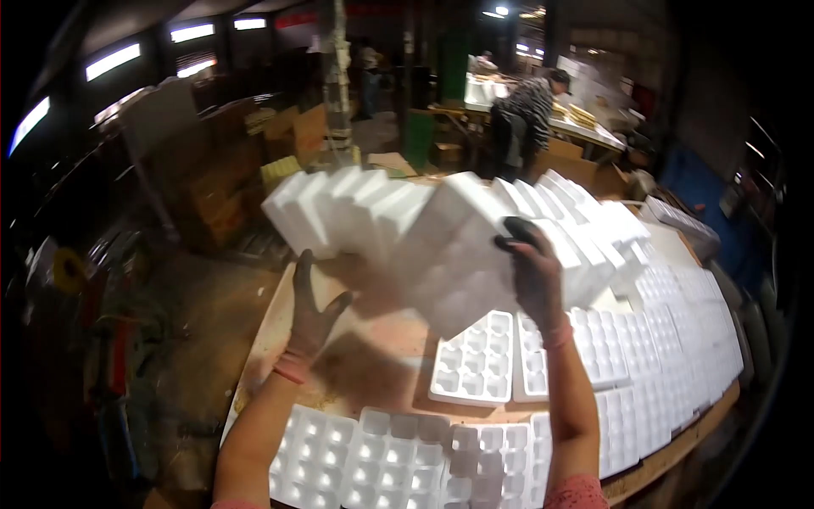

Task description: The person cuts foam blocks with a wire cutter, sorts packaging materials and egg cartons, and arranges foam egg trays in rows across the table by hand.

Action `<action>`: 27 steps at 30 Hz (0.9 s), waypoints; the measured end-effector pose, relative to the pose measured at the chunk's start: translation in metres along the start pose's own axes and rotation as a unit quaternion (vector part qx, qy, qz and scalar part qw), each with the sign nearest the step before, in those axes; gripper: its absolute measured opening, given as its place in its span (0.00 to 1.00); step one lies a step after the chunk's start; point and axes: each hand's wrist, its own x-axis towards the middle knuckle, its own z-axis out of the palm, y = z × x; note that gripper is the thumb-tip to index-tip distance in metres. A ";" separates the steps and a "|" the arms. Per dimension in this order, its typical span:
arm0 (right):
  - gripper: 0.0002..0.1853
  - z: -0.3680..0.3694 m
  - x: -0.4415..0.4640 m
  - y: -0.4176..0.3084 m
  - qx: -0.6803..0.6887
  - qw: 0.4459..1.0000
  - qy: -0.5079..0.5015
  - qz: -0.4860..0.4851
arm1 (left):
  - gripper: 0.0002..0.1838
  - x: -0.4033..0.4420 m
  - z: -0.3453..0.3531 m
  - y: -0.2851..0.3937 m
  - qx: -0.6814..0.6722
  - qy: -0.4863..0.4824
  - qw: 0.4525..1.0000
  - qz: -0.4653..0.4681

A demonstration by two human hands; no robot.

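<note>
My right hand [536, 276], in a dark glove with a pink cuff, grips the right edge of a white foam tray [454, 254]. The tray is tilted and blurred, raised above the table, its smooth underside towards me. My left hand [318, 318], gloved the same way, has thumb and fingers spread and holds nothing; it is left of the tray, near a row of leaning white trays [339, 204]. Below the held tray, a white tray with square cells [472, 360] lies cells up on the wooden table [365, 377].
Cell trays [394, 462] line the table's near edge, and more trays [678, 339] cover its right side. Another leaning row of trays [577, 220] stands at the back right. Beyond, a person in a patterned top [526, 110] bends beside another table. A pillar [339, 85] rises behind.
</note>
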 end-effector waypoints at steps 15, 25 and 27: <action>0.45 0.011 -0.051 0.211 -0.522 0.678 -0.236 0.461 | 0.33 -0.048 -0.012 -0.121 -0.199 -0.306 0.856 -0.366; 0.24 -0.120 -0.036 0.240 -0.222 0.908 0.308 0.176 | 0.42 -0.084 0.085 -0.074 0.147 -0.212 0.951 -0.170; 0.22 -0.109 0.007 0.193 0.028 0.933 0.279 0.225 | 0.43 -0.069 0.072 -0.067 0.060 -0.075 0.991 -0.090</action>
